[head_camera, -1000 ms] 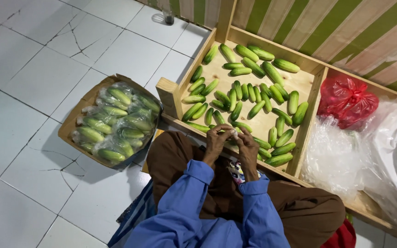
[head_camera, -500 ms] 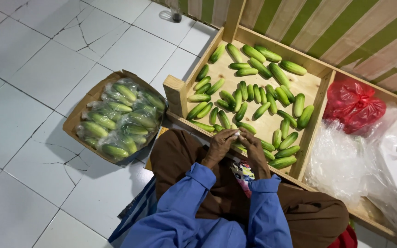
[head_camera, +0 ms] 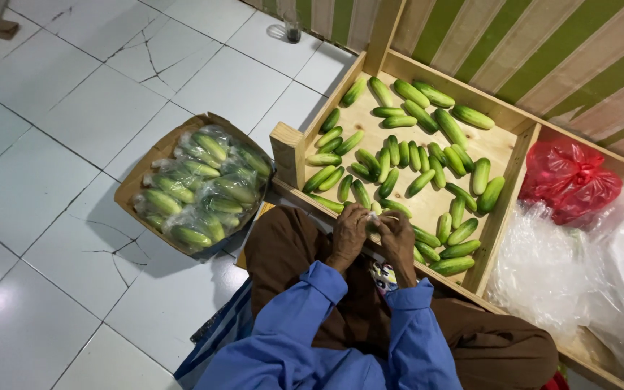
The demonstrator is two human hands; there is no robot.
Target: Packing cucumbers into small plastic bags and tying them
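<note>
Crouching at the wooden bin (head_camera: 501, 148), the person pinches a small pale object (head_camera: 374, 217) between left hand (head_camera: 348, 235) and right hand (head_camera: 397, 238), both clenched, cucumbers (head_camera: 399, 155) at twelve o'clock, bagged cucumbers (head_camera: 200, 186) at nine o'clock; steady fingertip handling seems required.

Cracked white tile floor (head_camera: 59, 123); green-striped wall (head_camera: 543, 50)

Pale unfinished wood, matt with visible grain, is seen in the display bin (head_camera: 505, 141), filled with smooth, glossy-skinned cucumbers (head_camera: 427, 155). A brown cardboard box (head_camera: 154, 162) is lined with clear, shiny plastic wrap over more cucumbers; thin red plastic bag (head_camera: 568, 177) and crinkled clear plastic sheeting (head_camera: 543, 271) are noted. Glossy, cracked white tiles (head_camera: 59, 115) cover the floor; blue sleeves (head_camera: 305, 318) are of matt cloth.
</note>
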